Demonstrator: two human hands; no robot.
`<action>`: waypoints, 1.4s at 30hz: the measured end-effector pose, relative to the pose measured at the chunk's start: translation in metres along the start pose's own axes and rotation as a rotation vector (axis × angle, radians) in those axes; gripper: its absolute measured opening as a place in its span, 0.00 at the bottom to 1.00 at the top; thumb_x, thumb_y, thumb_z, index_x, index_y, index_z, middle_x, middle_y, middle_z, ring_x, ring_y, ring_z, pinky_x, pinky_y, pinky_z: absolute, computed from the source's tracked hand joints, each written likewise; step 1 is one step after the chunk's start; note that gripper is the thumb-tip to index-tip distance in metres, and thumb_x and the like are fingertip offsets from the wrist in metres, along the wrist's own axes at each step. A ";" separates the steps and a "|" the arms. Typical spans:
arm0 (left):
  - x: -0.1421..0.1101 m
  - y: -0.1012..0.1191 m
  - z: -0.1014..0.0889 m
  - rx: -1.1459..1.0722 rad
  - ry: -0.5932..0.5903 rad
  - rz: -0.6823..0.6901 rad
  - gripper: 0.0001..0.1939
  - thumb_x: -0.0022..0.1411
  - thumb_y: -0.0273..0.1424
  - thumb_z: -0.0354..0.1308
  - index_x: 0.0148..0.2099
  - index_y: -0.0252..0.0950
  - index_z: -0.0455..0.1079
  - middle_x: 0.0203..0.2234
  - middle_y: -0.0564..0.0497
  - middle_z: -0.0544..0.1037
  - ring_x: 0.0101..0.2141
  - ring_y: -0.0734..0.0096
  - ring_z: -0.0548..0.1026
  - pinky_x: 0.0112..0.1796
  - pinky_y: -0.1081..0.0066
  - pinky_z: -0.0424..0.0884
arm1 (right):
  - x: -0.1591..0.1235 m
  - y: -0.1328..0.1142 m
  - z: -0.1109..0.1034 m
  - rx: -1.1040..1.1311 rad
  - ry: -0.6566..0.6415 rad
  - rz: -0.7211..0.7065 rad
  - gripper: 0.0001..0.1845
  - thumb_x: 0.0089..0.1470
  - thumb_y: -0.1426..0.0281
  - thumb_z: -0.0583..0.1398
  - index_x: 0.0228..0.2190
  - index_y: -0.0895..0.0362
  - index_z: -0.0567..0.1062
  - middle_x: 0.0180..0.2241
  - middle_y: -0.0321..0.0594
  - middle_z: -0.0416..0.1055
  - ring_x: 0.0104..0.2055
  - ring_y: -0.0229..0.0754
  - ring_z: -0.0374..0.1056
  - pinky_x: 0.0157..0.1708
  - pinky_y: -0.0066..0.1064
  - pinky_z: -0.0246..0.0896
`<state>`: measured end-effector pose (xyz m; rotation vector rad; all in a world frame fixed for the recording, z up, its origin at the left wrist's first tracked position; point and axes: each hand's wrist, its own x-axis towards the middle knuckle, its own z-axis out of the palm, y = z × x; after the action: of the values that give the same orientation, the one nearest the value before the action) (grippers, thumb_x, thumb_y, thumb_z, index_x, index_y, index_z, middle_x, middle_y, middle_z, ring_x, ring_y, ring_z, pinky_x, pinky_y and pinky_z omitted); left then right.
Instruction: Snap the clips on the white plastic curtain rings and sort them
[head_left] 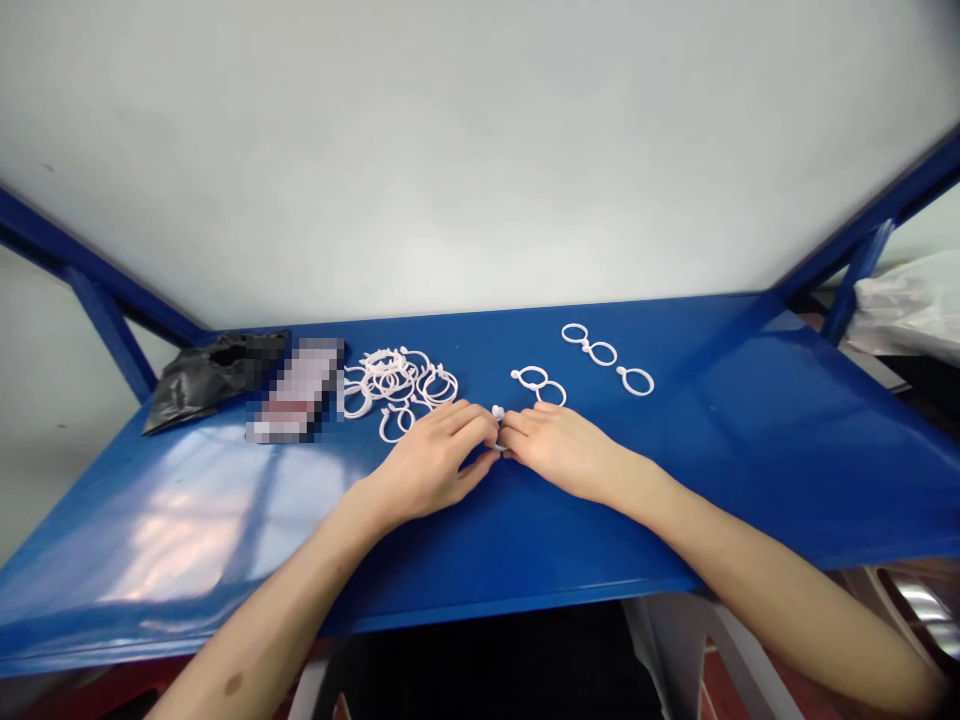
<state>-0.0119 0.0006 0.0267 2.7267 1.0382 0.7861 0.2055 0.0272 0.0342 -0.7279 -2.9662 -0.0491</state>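
My left hand [442, 450] and my right hand [559, 445] meet over the middle of the blue table, fingers bent in a pinch. Between them is a white plastic ring [498, 412], mostly covered by the fingers; a small knob sticks up at its top. Just beyond my right hand lie two touching white rings [533, 377]. A pile of similar white rings with small clasps [394, 375] sits behind and to the left of my left hand.
Farther right on the blue table [750, 430] rest several rings [602, 354] in a slanting row. At the left are a pixelated phone-like slab [300, 385] and a crumpled black plastic bag [210, 375]. A white wall [480, 160] rises behind, with blue frame bars [112, 320] at the sides.
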 end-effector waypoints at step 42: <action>0.005 -0.012 0.021 0.321 0.021 -0.108 0.17 0.75 0.25 0.39 0.35 0.37 0.65 0.29 0.50 0.73 0.30 0.67 0.70 0.33 0.68 0.69 | 0.012 -0.007 0.020 -0.190 0.312 0.146 0.16 0.69 0.76 0.49 0.40 0.59 0.77 0.41 0.44 0.79 0.35 0.42 0.74 0.33 0.34 0.68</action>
<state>-0.0051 0.0138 0.0073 2.8918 1.4136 0.6848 0.1895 0.0273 0.0154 -0.8677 -2.6285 -0.4005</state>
